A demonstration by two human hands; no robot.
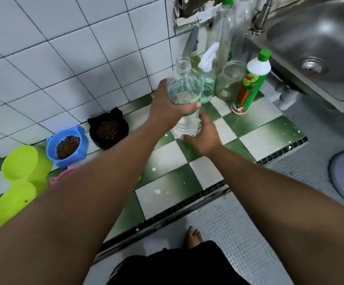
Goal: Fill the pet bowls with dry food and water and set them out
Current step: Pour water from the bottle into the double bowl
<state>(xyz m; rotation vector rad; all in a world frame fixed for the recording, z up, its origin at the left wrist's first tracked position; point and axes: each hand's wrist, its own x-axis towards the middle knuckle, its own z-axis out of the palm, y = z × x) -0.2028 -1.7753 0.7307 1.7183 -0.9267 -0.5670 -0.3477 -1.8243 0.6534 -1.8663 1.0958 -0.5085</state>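
Green-checked tiled counter (pixel 249 128): left hand (pixel 167 108) grips uncapped clear plastic water bottle (pixel 184 99), right hand (pixel 204 134) loosely half-open steadying its base; tilting risks spilling toward kibble-filled black cat-ear bowl (pixel 108 129) by the wall edge.

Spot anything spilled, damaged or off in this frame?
Yes. White drips and splatters dot the green checkered tiles, largest blob mid-floor. The wall edge behind the tall bottles is broken and peeling. The water bottle in the left hand has no cap.
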